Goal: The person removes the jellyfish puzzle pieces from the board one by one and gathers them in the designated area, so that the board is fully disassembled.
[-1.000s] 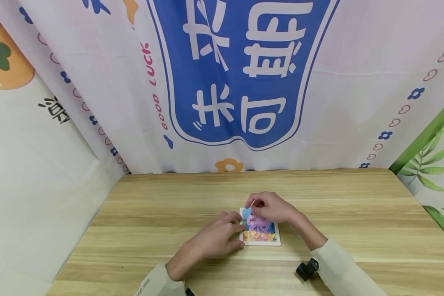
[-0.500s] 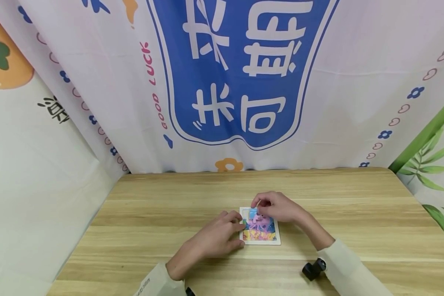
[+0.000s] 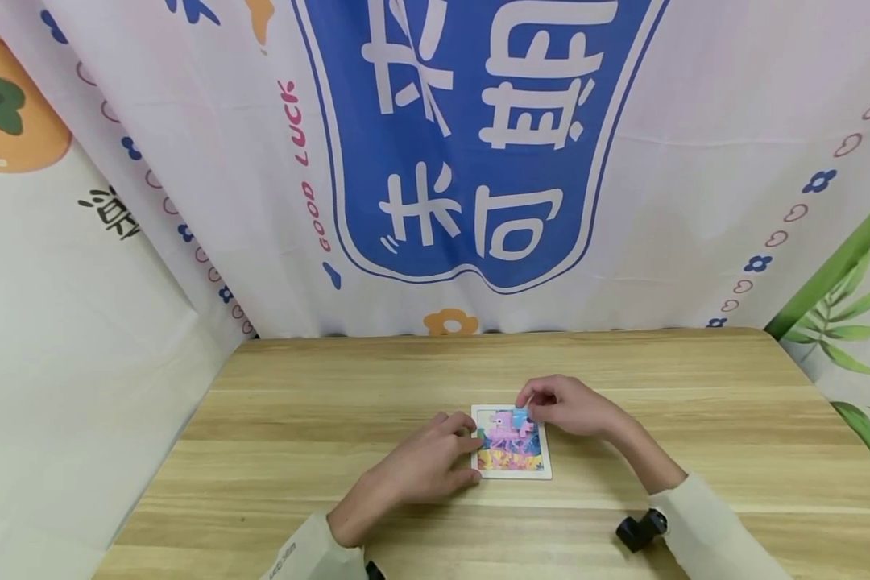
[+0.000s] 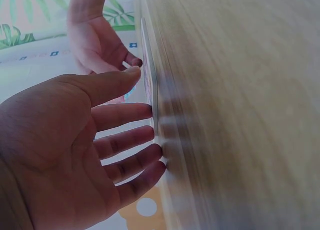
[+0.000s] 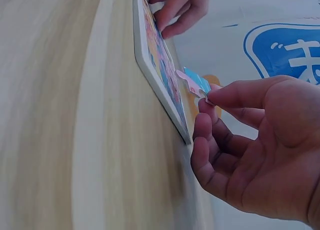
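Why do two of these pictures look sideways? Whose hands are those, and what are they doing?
There's no robot: these are a person's left hand and right hand. The big picture is taken from the person's head, looking forward and down. The smaller ones come from the wrists, so the table looks tipped sideways. On it lies a flat, white-edged picture puzzle. The left hand touches its left edge, and the right hand pinches a pink-and-blue puzzle piece.
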Available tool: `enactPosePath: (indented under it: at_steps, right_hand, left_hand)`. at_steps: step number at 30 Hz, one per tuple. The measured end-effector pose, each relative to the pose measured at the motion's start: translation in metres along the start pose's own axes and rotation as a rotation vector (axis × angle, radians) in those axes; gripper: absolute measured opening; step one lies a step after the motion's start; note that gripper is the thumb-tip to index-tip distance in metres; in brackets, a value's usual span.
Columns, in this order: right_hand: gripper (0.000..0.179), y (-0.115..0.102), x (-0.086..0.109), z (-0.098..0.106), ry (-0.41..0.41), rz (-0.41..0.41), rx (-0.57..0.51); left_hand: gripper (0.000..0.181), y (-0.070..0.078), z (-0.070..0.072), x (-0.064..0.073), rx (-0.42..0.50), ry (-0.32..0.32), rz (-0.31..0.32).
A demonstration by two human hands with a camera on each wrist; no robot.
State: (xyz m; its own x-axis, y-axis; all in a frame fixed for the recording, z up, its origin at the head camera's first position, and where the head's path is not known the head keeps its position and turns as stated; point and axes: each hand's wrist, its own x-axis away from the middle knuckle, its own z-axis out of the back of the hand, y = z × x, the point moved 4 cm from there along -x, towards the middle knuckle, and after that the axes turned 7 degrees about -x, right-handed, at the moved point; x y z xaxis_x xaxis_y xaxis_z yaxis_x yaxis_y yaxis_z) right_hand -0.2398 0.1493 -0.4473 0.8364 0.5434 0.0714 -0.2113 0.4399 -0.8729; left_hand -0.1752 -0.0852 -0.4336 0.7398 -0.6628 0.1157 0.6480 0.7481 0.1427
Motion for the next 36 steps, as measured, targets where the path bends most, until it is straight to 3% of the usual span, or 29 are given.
enactPosePath:
  at_steps: [36]
  right_hand:
    - [0.014, 0.022, 0.045, 0.043, 0.004, -0.042, 0.011]
  left_hand:
    - [0.049, 0.002, 0.001, 0.002, -0.004, 0.006, -0.006]
